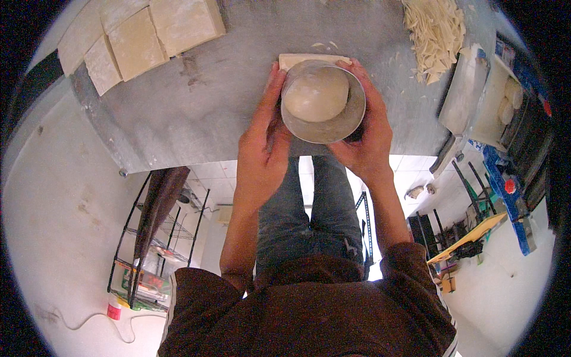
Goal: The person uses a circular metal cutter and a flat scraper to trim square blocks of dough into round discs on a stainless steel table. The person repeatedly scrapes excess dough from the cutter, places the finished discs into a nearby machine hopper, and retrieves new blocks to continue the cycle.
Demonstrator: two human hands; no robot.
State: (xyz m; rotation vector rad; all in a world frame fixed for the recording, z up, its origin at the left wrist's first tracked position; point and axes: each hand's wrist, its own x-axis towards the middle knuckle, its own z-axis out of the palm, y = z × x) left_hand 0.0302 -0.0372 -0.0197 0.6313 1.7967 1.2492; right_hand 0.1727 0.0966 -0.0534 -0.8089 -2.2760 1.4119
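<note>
A round metal bowl (324, 132) with a smooth ball of pale dough (315, 95) in it is over the near edge of the worktable. My left hand (264, 134) wraps the bowl's left side, fingers pointing away from me. On the opposite side my right hand (370, 128) cups it the same way. Just beyond the bowl lies a flat strip of dough (309, 58), its ends close to the fingertips of both hands. The bowl hides part of this strip, and my palms' contact with the bowl is partly hidden.
Floured dough sheets (137, 44) lie at the far left of the grey worktable (196, 119). A heap of cut noodles (437, 35) is at the far right. Near it, a broad-bladed knife (458, 98) lies along the right edge. A wire shelf (160, 250) stands lower left.
</note>
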